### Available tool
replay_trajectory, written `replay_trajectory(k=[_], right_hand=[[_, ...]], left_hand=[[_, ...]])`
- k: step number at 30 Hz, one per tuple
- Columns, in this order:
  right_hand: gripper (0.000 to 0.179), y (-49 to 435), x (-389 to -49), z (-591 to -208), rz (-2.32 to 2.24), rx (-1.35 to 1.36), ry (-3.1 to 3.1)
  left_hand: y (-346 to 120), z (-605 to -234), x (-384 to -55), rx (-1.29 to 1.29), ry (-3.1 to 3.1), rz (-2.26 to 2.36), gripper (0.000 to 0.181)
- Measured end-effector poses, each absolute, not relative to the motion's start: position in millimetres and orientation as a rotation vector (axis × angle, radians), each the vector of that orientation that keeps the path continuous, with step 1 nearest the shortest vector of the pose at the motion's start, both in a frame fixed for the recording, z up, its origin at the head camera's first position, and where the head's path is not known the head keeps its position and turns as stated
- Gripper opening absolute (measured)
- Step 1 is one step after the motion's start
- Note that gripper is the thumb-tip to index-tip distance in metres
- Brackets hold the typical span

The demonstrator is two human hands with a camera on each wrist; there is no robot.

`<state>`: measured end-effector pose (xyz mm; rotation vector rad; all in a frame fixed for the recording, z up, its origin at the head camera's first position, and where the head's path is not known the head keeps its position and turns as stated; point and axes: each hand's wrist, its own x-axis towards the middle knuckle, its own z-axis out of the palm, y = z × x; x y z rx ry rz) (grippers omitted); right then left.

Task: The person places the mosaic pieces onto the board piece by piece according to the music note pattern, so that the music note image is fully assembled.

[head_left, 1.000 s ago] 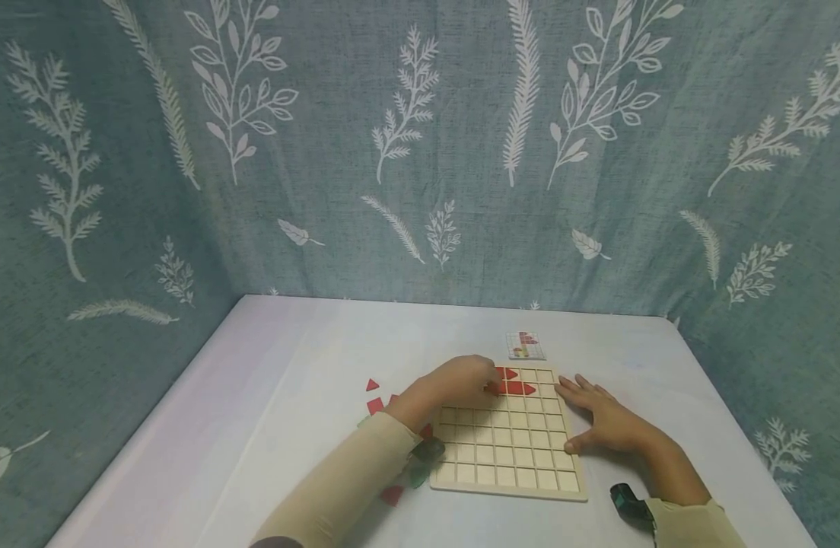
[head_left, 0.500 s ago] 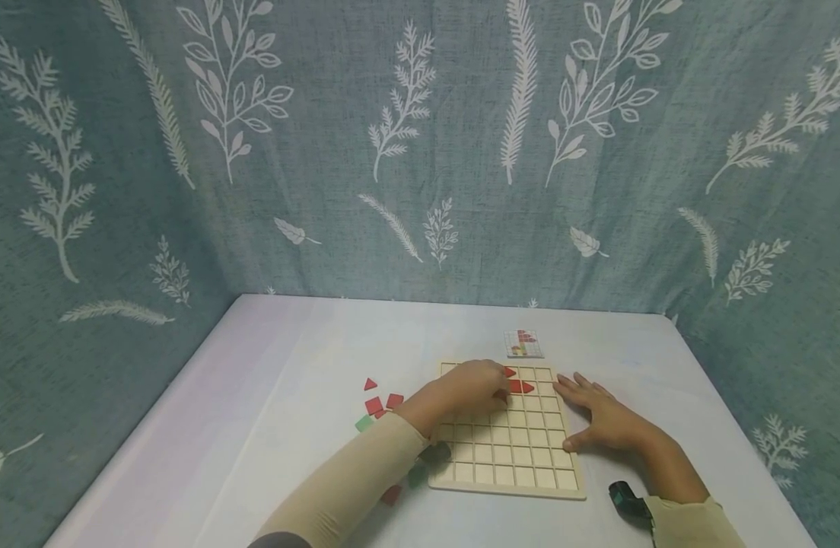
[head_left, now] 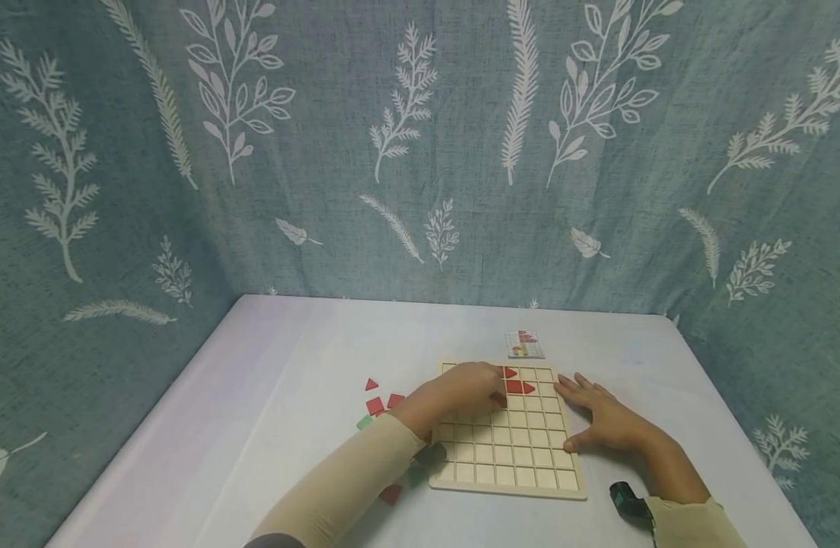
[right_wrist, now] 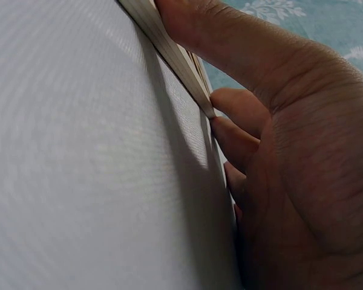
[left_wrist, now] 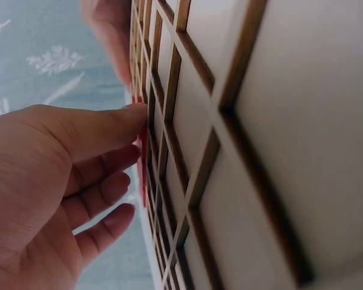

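I see the left hand (head_left: 469,388) pressing fingertips on red tiles (head_left: 518,387) in the grid board (head_left: 509,449); the right hand (head_left: 601,421), fingers spread, steadies its edge.

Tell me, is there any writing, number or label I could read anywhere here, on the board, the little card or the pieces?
None can be read.
Small card beyond the wooden grid board: a coloured picture only, too small to show any text.
Board and red pieces near the left hand: plain, no marks.
Backdrop cloth: leaf prints, no words.
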<state>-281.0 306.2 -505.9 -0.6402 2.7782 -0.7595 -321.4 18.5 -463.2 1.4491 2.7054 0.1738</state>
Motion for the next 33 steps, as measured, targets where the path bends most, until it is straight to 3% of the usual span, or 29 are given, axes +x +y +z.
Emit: replay_trajectory(k=[9, 16, 33], right_hand=[[0.114, 306.0, -279.7, -505.3, -0.760, -0.645, 2.770], [0.115, 306.6, -280.9, -507.4, -0.755, -0.646, 2.769], [0.116, 302.0, -279.2, -502.7, -0.742, -0.587, 2.764]], left_hand=[[-7.6, -453.6, -321.0, 1.311, 2.762, 0.190, 0.023], [-39.9, -449.7, -316.6, 1.222, 2.798, 0.144, 0.022], [-120.1, -455.9, -303.8, 0.696, 2.809, 0.235, 0.027]])
